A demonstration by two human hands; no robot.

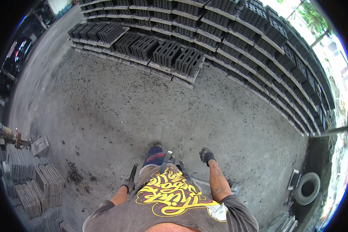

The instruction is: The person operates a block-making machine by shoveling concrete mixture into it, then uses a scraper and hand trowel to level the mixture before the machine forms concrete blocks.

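Tool (132, 173) in left hand (127, 185) looks thin, dark, straight (glove dark too).

Worn on the head, looked forward and steeply down through one wide, curved lens. Sat close above the left hand (128, 185) and right hand (207, 155); took in concrete floor (116, 116) ahead of the fingers and block stacks (174, 58) far beyond them.

The dark rod (132, 172) in the left hand (128, 185) is too small to identify (grip hidden).
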